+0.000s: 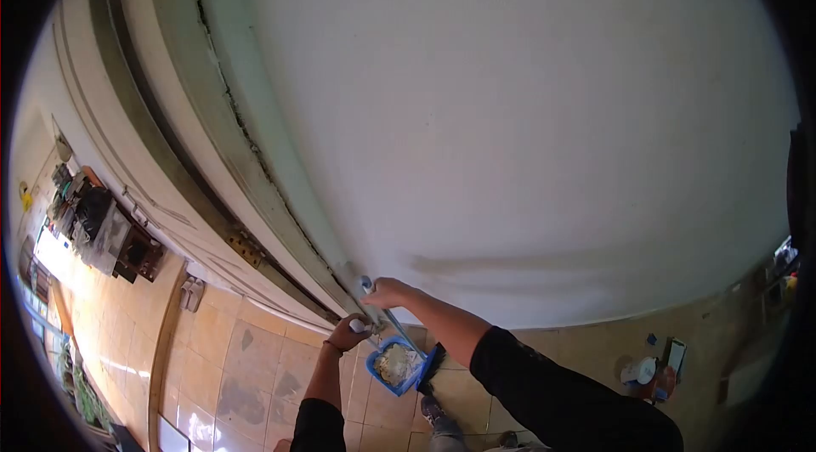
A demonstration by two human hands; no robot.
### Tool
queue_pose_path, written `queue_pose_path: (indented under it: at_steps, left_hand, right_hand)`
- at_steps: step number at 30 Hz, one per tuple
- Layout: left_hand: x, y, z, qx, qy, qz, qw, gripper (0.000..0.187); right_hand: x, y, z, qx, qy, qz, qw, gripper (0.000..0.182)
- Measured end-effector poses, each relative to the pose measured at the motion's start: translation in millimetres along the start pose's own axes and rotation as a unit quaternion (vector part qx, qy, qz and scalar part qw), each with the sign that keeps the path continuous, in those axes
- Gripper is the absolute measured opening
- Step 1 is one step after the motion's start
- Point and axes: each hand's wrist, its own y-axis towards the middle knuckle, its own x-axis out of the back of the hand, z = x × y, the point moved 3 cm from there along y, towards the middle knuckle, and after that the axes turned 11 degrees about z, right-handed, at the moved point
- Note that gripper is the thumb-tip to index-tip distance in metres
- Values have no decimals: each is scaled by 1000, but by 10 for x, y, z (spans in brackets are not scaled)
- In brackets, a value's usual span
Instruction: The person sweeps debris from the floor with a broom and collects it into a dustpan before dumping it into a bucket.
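My left hand (347, 333) is closed around a white-ended handle (359, 325) that points toward a blue pan. To its upper right, my right hand (391, 292) grips a long pale-blue pole (397, 324) near its top, close to the wall. The pole runs down to the right side of the blue pan (374, 367), where a black, brush-like thing (432, 364) shows. Whitish crumbled debris (397, 364) lies inside the pan on the tiled floor. Where the white-ended handle joins below is too small to make out.
A large white wall (527, 129) fills the view's right side. Left of it runs a door frame (229, 104) with a cracked edge. Slippers (192, 293) lie beyond the doorway. A white container (639, 370) stands at lower right. My shoe (432, 408) is below the pan.
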Motion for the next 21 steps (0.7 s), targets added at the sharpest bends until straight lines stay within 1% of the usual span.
queue_pose_path:
  at_steps: [1, 2, 3, 5, 6, 7, 9, 11, 12, 13, 14, 15, 16, 17, 18, 19, 20, 21]
  left_hand:
    - [24, -5, -76, -9, -8, -45, 999, 33]
    - [43, 3, 83, -26, -9, -72, 997, 40]
    - [23, -23, 77, -26, -6, -72, 997, 40]
    - [-59, -112, 37, -74, 65, -148, 984, 39]
    - [-95, -159, 105, -48, 64, -173, 982, 40]
    - [-137, -237, 151, -47, 67, -170, 982, 40]
    - [-242, -341, 250, -49, 60, -220, 972, 47]
    - [-357, -459, 287, 1, -63, -231, 971, 51]
    - [-376, -493, 294, 14, -68, -231, 971, 52]
    - [-363, -538, 332, 25, -72, -229, 970, 53]
    - [-330, -579, 403, 25, -55, -232, 971, 54]
    - [-313, -603, 489, 24, -41, -234, 971, 54]
    - [-260, -640, 617, 24, -69, -229, 971, 55]
    - [-284, -679, 716, 26, -95, -223, 970, 57]
    - [-390, -743, 684, 30, -68, -247, 966, 48]
    - [-443, -822, 623, 29, -39, -274, 961, 40]
    - [-538, -940, 661, 51, -33, -279, 958, 36]
    - [-597, -1084, 824, 72, -26, -285, 955, 36]
  right_hand:
    - [17, 54, 25, -3, 2, -2, 1000, 45]
    - [51, 151, 23, -16, 8, -27, 999, 46]
    - [98, 196, 51, -28, 14, -53, 998, 46]
    - [125, 296, 93, -27, 9, -42, 999, 46]
    - [134, 359, 107, -27, 20, -67, 997, 46]
    - [138, 409, 116, -28, 33, -93, 995, 46]
    - [132, 506, 158, -33, 45, -107, 993, 39]
    - [12, 835, 83, 7, 22, -119, 993, 35]
    - [-41, 992, 41, 27, 10, -125, 992, 34]
    - [-131, 1047, -11, 2, 75, -209, 975, 36]
    - [-19, 548, 139, 2, 84, -136, 987, 41]
    - [2, 177, 200, -12, 105, -153, 983, 46]
    - [-117, 115, 97, -31, 95, -157, 983, 47]
    - [-211, -158, 42, -53, 127, -156, 978, 47]
    - [-436, -364, -145, -17, 114, -166, 979, 47]
    - [-728, -540, -427, 4, 116, -135, 984, 47]
    - [-1027, -833, -690, 6, 66, -118, 991, 47]
    - [-1551, -843, -1178, 37, 81, -153, 984, 47]
